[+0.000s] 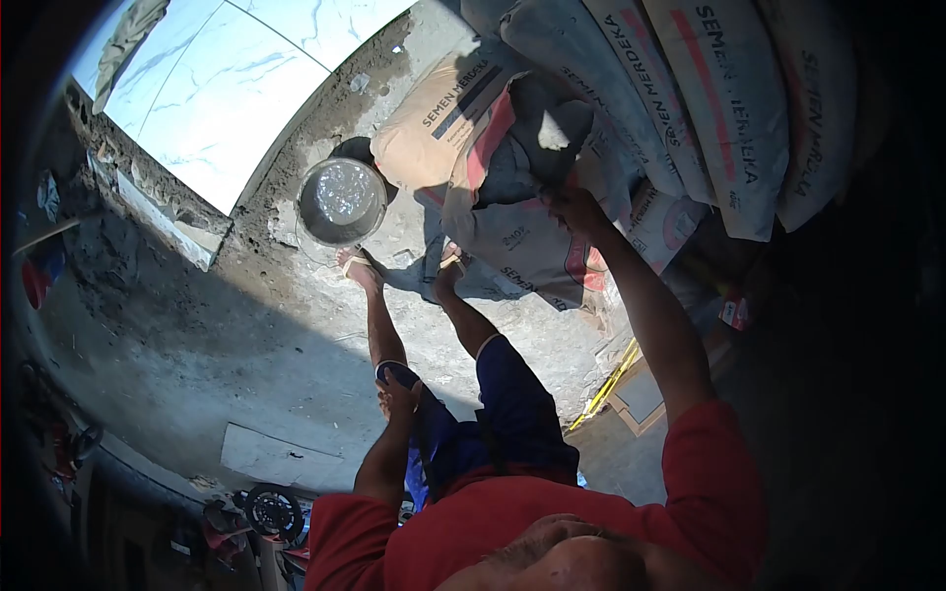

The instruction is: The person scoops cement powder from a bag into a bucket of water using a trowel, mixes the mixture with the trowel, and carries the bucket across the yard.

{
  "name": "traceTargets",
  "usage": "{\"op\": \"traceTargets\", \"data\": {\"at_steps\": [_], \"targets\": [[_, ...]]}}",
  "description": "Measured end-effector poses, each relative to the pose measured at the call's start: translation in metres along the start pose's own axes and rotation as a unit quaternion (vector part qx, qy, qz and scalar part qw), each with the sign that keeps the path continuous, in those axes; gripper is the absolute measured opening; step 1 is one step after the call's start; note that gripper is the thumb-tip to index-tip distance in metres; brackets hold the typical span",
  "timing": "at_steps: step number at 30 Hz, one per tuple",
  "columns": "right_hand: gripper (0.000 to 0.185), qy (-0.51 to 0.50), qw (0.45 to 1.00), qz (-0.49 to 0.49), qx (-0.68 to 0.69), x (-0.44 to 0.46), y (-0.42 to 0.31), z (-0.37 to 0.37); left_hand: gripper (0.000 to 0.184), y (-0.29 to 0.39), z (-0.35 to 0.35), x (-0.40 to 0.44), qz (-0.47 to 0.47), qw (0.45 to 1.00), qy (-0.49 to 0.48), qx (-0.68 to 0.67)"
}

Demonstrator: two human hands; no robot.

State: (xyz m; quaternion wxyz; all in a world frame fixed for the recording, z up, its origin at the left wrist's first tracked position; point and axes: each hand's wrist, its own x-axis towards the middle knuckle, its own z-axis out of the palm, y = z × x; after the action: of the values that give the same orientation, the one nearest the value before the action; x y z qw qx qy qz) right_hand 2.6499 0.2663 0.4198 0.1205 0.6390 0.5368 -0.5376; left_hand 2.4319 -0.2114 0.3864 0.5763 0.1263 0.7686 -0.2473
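Note:
My right hand (pixel 574 209) reaches to the mouth of a torn-open cement sack (pixel 448 113), its fingers closed at the edge of the opening. What they grip is in shadow and I cannot make it out. Grey cement powder (pixel 547 128) shows inside the sack, partly sunlit. On my left knee rests my left hand (pixel 396 392), fingers spread and holding nothing. A round bucket (pixel 342 202) of glinting liquid stands on the floor by my left foot, left of the open sack.
Several full cement sacks (pixel 714 118) lean together at the upper right. Shiny marble-look tiles (pixel 236 89) border the rough concrete floor (pixel 227 325) at upper left. A yellow strip (pixel 603 386) and a cardboard piece (pixel 641 399) lie at right. A wheel (pixel 273 512) shows at lower left.

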Motion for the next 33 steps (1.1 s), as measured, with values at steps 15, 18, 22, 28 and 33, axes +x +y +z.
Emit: {"op": "traceTargets", "data": {"at_steps": [15,18,22,28,33], "targets": [[0.024,-0.021,0.982,0.074,0.172,-0.065,0.018,-0.032,0.096,0.001,-0.002,0.000,-0.015,0.999,-0.012,-0.039],[0.025,-0.046,0.978,0.063,0.195,-0.095,0.015,-0.044,0.096,-0.002,0.002,0.005,-0.022,0.998,-0.017,-0.049],[0.029,-0.053,0.983,0.059,0.164,-0.136,-0.028,-0.030,0.095,0.000,-0.007,0.000,-0.034,0.996,-0.028,-0.071],[0.030,-0.099,0.980,0.065,0.157,-0.141,-0.057,0.040,0.095,-0.006,-0.001,0.008,-0.028,0.995,-0.024,-0.090],[0.019,-0.138,0.954,0.073,0.255,-0.098,-0.061,0.155,0.094,-0.011,0.004,0.013,-0.027,0.995,-0.015,-0.091]]}}
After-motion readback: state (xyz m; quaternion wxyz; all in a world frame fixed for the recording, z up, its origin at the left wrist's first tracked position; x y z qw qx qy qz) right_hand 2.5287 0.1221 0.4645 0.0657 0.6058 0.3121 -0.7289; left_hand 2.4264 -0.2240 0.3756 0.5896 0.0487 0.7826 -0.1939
